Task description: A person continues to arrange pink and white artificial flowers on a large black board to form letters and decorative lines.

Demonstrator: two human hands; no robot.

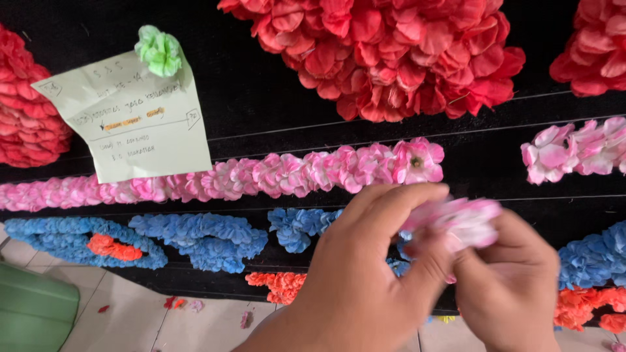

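So, a pink paper flower [460, 221] is pinched between both hands, just under the right end of the pink flower row [261, 176] on the black board [261, 104]. The left hand [365, 280] is closed on it from the left with thumb and fingers, the right hand [515, 287] from the right, fingertips pressed together around the blurred petals. Looks like the flower is being shaped before it's stuck on. A gap sits between the row and the pink cluster [577, 150], so careful lining-up is probably called for. Blue flowers [195, 238] sit below.
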